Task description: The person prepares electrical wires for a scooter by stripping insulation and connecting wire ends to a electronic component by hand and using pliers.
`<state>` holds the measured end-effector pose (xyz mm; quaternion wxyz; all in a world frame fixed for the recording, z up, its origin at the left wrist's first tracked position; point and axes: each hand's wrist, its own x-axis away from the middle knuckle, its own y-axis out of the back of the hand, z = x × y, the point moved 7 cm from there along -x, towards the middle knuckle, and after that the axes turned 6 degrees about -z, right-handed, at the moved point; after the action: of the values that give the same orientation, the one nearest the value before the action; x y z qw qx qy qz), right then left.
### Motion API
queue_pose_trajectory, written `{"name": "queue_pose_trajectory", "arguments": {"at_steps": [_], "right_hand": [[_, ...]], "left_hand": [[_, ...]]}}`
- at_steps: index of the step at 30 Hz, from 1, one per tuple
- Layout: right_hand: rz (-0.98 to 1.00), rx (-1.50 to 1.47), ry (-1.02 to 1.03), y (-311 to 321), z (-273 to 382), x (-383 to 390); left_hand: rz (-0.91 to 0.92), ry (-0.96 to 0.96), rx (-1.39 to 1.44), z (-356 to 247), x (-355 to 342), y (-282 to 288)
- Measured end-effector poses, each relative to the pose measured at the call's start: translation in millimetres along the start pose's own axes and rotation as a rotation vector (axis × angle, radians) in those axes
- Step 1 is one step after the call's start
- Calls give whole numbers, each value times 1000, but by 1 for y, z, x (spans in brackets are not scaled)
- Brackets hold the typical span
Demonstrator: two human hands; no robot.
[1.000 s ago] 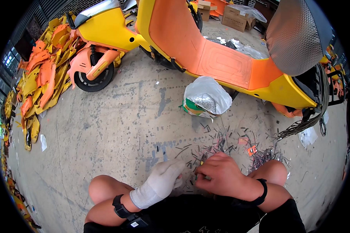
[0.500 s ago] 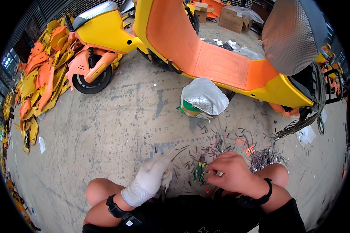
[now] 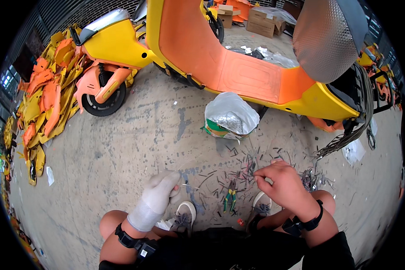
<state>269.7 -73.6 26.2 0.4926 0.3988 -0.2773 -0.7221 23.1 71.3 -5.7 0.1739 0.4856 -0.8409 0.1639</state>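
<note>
My left hand, in a white glove, is closed above the floor left of my shoes. A thin pale strand shows just beside its fingers; whether they grip it, I cannot tell. Bare, my right hand hovers over short dark cut pieces, thumb and forefinger brought together. Anything between those fingertips is too small to make out. Between my hands, pliers with green and yellow handles lie on the floor, jaws pointing away from me. A tangled heap of dark scraps is partly hidden behind my right hand.
Ahead stands a yellow and orange scooter. Before it sits a bag-lined green container with silvery contents. Yellow and orange panels are piled at left. Wire strands hang at the scooter's right end, near a plastic bag.
My hands have moved apart, the left one leftward and the right one rightward and farther from me. The small pale metallic piece seen at my right fingers no longer shows.
</note>
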Motion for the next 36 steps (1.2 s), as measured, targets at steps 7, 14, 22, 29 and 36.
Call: {"name": "queue_pose_trajectory", "arguments": {"at_steps": [7,14,22,29,36], "right_hand": [[-238,197,76,33,26,-16],[-81,48,384,-3,62,-8],[175,141,459,-48,65,-5],[-10,-72,184,-34,38,-29],[382,-637,-240,-79,57,-10]], "left_hand": [[52,-105,-381,5,-2,-14],[354,-545,-903,6,7,-46],[561,-817,-1002,5,22,-69],[323,-254,-598,5,5,-41],[284,19,223,17,10,-34]]}}
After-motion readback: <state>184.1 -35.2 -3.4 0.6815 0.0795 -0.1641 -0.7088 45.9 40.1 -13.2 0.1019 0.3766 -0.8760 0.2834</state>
